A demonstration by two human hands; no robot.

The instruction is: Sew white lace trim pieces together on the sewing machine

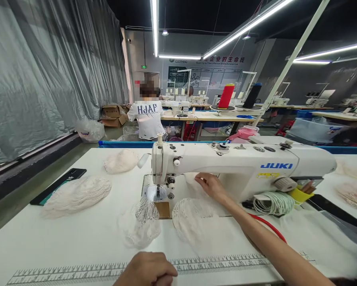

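I couldn't tell whether my right grip [212, 186], under the sewing machine arm [241, 159], or curled left grip [148, 269] pinched anything. Tugging risked snagging near lace [146, 216] on the presser foot [159, 193].

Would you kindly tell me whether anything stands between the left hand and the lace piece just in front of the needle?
Nothing visible does: between the left hand and the lace piece only flat white tabletop shows. A second lace piece lies to the right, outside that path.
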